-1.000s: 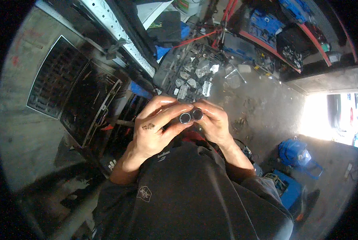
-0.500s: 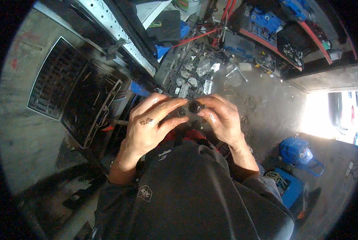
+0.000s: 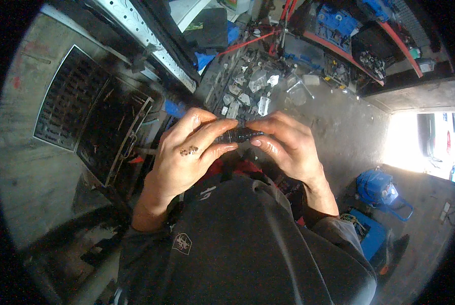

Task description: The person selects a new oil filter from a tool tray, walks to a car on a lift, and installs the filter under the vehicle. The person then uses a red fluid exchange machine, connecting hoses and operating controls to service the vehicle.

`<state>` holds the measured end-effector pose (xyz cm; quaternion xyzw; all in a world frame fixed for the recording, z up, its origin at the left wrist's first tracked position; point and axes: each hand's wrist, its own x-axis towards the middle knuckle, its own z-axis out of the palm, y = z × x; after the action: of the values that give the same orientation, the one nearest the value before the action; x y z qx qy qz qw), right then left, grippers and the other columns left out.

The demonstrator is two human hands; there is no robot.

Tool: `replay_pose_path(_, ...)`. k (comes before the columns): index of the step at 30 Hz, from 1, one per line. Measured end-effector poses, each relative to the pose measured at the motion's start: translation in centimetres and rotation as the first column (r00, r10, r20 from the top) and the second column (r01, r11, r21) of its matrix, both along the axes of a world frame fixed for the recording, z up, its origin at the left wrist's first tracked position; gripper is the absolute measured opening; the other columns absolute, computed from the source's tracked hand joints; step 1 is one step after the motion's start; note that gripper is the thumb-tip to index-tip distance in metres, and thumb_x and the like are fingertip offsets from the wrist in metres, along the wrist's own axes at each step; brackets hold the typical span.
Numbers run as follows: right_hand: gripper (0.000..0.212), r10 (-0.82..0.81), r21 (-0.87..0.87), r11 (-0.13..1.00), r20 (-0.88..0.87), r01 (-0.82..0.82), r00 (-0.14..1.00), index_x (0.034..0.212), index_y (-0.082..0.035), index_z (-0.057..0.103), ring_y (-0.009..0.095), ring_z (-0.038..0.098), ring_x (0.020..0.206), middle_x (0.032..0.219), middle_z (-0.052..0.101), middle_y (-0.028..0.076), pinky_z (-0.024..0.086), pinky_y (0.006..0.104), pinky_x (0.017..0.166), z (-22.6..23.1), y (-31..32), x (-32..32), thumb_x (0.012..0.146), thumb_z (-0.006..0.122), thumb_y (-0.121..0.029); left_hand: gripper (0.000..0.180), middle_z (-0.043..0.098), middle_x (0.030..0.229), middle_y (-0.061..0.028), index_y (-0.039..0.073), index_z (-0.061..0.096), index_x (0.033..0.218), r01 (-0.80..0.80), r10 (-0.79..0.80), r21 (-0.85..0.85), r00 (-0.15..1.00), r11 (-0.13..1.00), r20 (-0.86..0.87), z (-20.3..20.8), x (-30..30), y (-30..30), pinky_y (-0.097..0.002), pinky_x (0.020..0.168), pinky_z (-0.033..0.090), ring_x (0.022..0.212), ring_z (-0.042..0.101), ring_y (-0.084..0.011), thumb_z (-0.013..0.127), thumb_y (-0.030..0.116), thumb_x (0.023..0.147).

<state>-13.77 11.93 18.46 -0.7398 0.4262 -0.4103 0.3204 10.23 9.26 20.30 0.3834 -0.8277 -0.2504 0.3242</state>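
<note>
Held level in front of my chest is a dark, shiny ribbed cylindrical part (image 3: 234, 135); its exact kind is not clear. My left hand (image 3: 189, 145) grips its left end between thumb and fingers, and a dark greasy smear marks the back of that hand. On the other end, my right hand (image 3: 284, 143) pinches with thumb and fingertips. Both sets of fingertips nearly meet over the part and hide its ends. Whether it is one piece or two pressed together I cannot tell.
Beyond my hands, many metal and clear plastic pieces (image 3: 245, 94) lie on the floor. An open dark tool case (image 3: 93, 109) stands at left. Shelves with red edges (image 3: 339, 56) hold parts at far right. A blue machine (image 3: 375, 188) sits at right near a bright doorway (image 3: 415, 145).
My hands have brought the two dark pieces, apart before, into line end to end. The right-hand piece has turned from end-on to sideways, and my right forearm has shifted slightly right.
</note>
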Motion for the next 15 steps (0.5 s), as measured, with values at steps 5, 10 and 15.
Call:
replay_pose_path(5, 0.025, 0.011, 0.054, 0.998, 0.016, -0.012, 1.0, 0.115, -0.004, 0.073, 0.029, 0.068, 0.085, 0.094, 0.068, 0.011, 0.055, 0.0377, 0.075, 0.0, -0.1, 0.1, 0.092, 0.076, -0.013, 0.037, 0.064, 0.1, -0.0098, 0.006, 0.074, 0.112, 0.018, -0.018, 0.01, 1.0, 1.0, 0.006, -0.2, 0.2, -0.1, -0.0357, 0.072, 0.056, 0.084, 0.069, -0.0256, 0.086, 0.009, 0.078)
replay_pose_path(10, 0.024, 0.021, 0.084, 0.996, 0.01, -0.022, 1.0, 0.113, -0.004, 0.073, 0.029, 0.068, 0.085, 0.092, 0.068, 0.012, 0.055, 0.0379, 0.075, -0.3, -0.2, 0.5, 0.092, 0.076, -0.013, 0.036, 0.064, 0.102, -0.0099, 0.007, 0.074, 0.112, 0.004, -0.004, 0.035, 1.0, 0.999, 0.001, -0.7, 0.8, 0.1, -0.0368, 0.073, 0.056, 0.085, 0.069, -0.0262, 0.086, 0.012, 0.079)
replay_pose_path(15, 0.021, 0.046, 0.1, 0.994, 0.037, -0.05, 0.998, 0.11, -0.003, 0.073, 0.027, 0.069, 0.084, 0.093, 0.07, 0.012, 0.055, 0.0372, 0.074, -1.3, -0.8, 2.2, 0.091, 0.077, -0.01, 0.034, 0.065, 0.105, -0.0108, 0.009, 0.073, 0.115, -0.071, 0.07, 0.061, 0.998, 0.996, 0.004, -2.2, 2.2, 1.0, -0.0388, 0.078, 0.057, 0.092, 0.068, -0.0291, 0.083, 0.019, 0.084)
